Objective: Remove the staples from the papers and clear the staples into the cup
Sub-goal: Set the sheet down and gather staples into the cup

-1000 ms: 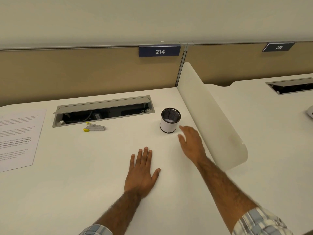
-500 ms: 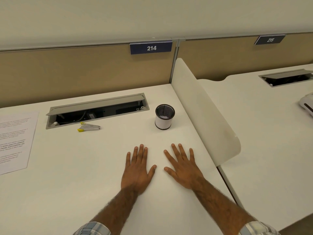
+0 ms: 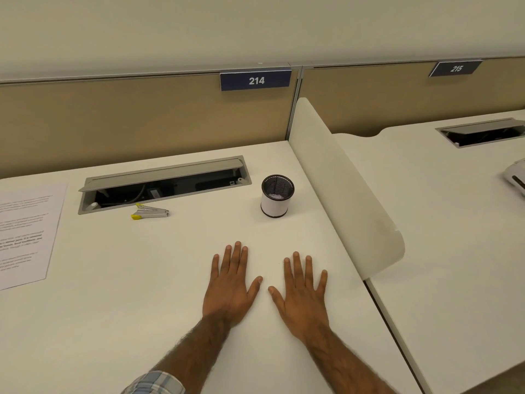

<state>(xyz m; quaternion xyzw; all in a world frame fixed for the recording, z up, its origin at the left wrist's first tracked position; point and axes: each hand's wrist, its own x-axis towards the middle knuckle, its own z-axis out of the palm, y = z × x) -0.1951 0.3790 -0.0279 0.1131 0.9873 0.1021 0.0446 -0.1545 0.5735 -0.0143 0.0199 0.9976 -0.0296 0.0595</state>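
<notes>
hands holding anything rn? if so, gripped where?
Nothing is held. The left hand and right hand both lie flat, fingers straight, on the desk. The staple remover, cup and paper lie untouched.

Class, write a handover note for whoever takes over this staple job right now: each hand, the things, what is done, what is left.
Left hand: open, flat on the desk, holding nothing.
Right hand: the same, beside it.
Cup: upright beyond the hands, near the divider; something pale inside, too small to identify.
Staple tool: lying by the cable hatch, neither hand on it.
Papers: flat at the desk's left edge, partly out of frame.
Done: cannot tell; no loose staples show on the desk.
Left: probably check the papers for staples.
</notes>
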